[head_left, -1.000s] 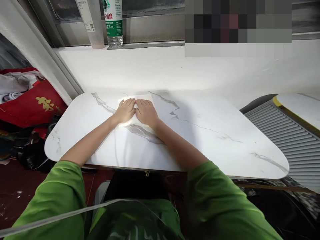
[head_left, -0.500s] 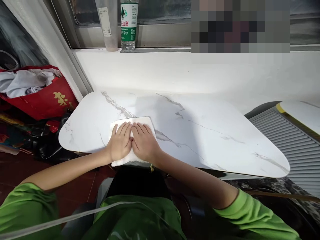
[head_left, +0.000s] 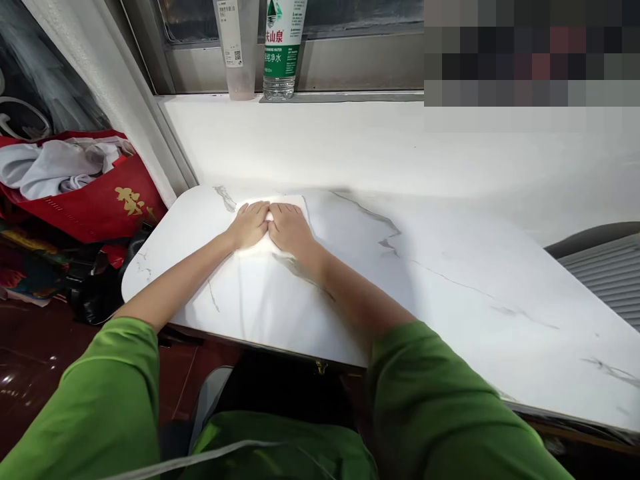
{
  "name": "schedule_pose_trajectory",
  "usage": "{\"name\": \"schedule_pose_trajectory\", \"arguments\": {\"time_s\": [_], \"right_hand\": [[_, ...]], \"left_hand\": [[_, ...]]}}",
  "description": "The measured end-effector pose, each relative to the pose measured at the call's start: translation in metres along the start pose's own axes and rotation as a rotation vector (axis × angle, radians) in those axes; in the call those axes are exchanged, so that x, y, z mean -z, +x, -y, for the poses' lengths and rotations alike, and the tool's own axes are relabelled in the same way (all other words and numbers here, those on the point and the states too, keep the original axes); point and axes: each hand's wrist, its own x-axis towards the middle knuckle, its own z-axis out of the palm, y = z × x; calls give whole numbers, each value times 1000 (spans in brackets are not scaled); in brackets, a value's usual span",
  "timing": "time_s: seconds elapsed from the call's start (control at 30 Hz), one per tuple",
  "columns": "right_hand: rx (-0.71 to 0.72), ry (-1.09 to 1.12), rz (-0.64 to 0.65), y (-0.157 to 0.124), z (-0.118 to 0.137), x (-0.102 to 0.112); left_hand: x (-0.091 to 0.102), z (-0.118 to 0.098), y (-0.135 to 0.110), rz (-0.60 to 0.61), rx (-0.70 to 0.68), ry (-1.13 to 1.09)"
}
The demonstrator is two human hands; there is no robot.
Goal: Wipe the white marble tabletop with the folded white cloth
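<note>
A white cloth (head_left: 261, 249) lies on the white marble-patterned tabletop (head_left: 460, 267), towards its far edge by the wall. My left hand (head_left: 249, 227) rests flat on the cloth's left part, palm down. Beside it, thumbs meeting, my right hand (head_left: 291, 230) lies palm down on the cloth's right part. Both hands have their fingers pointing away from me and press on the cloth without wrapping round it. The palms are hidden from above.
A clear plastic cup (head_left: 240, 57) and a green-labelled water bottle (head_left: 281, 57) stand on the windowsill. A red bag (head_left: 107, 207) with pale fabric is at the left, beside a white curtain (head_left: 95, 87). A grey ribbed surface (head_left: 607, 273) shows at the right.
Both hands have slid the cloth away from me, from the table's near edge towards the wall. My arms are stretched further, and the view has shifted slightly.
</note>
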Motion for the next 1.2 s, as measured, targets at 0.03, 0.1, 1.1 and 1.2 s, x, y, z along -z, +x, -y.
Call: {"name": "schedule_pose_trajectory", "arguments": {"time_s": [0.03, 0.1, 1.1, 1.2], "right_hand": [[-11, -3, -11, 9, -5, -3], [-28, -13, -38, 25, -15, -11], [47, 231, 73, -36, 153, -8], [117, 274, 117, -46, 177, -7]], "left_hand": [[-1, 7, 11, -6, -4, -10], [-2, 18, 31, -14, -9, -27], [46, 56, -162, 34, 102, 5], [52, 55, -198, 22, 168, 20]]}}
